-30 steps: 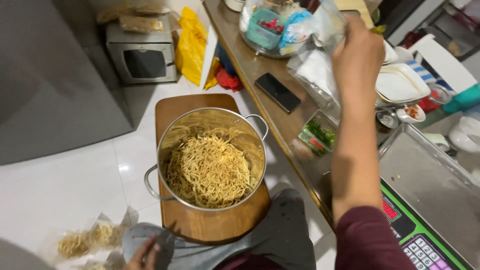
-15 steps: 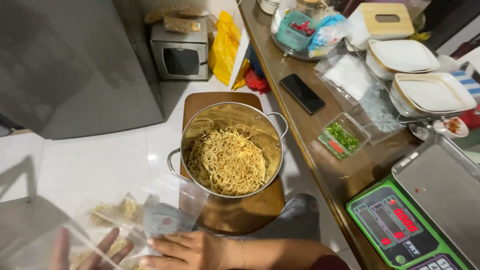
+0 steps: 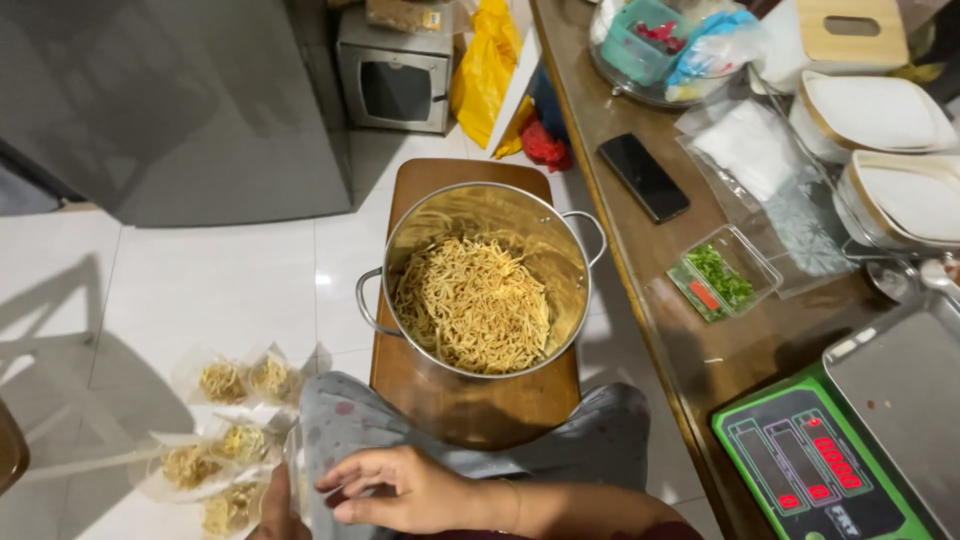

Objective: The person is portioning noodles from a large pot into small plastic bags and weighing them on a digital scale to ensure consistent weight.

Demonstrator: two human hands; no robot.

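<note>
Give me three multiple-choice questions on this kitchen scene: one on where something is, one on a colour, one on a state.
1. Where does the large steel pot of noodles stand?
A. on a wooden stool
B. on the counter
C. on the scale

2. What colour is the digital scale's body?
A. blue
B. green
C. white

3. How is the small clear plastic box of chopped greens?
A. lid on
B. tipped over
C. empty

Answers: 1 A, wood shows under and around the pot. 2 B, its casing is bright green. 3 A, a clear lid covers the greens.
</note>
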